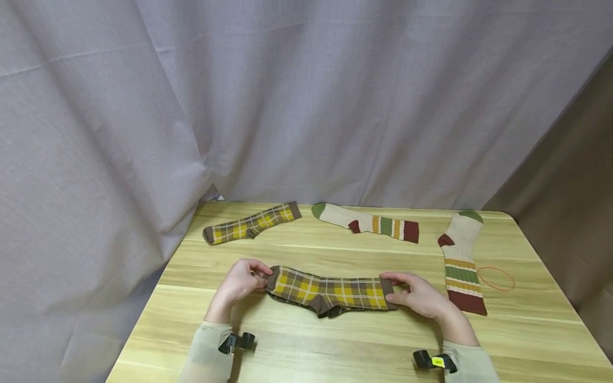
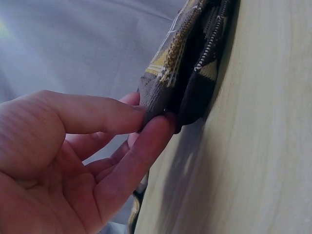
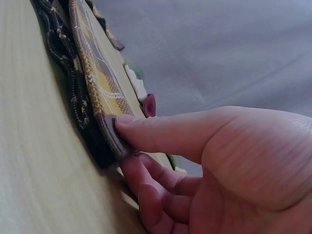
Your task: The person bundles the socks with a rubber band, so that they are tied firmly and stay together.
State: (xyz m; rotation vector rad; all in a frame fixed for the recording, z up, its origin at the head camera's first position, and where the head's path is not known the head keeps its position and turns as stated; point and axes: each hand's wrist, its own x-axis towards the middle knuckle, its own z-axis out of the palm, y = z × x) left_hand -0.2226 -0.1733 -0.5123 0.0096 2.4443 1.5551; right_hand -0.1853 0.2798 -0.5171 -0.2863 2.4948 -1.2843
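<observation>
A yellow and brown plaid sock (image 1: 330, 290) lies stretched sideways over a darker sock (image 3: 78, 97), whose edge shows beneath it. At its brown toe, my left hand (image 1: 242, 282) pinches the plaid sock between thumb and finger. My right hand (image 1: 419, 295) pinches the brown cuff at the other end. The left wrist view shows the plaid toe (image 2: 156, 95) between the fingertips, just above the dark toe (image 2: 197, 95) below. In the right wrist view the thumb presses on the brown cuff (image 3: 111, 131), with fingers underneath.
Another plaid sock (image 1: 251, 223) lies at the back left of the wooden table (image 1: 306, 351). Two cream striped socks lie farther right, one at the back (image 1: 366, 221) and one on the right side (image 1: 462, 260). An orange loop (image 1: 497, 279) lies beside the latter. Grey curtain (image 1: 306, 106) hangs behind.
</observation>
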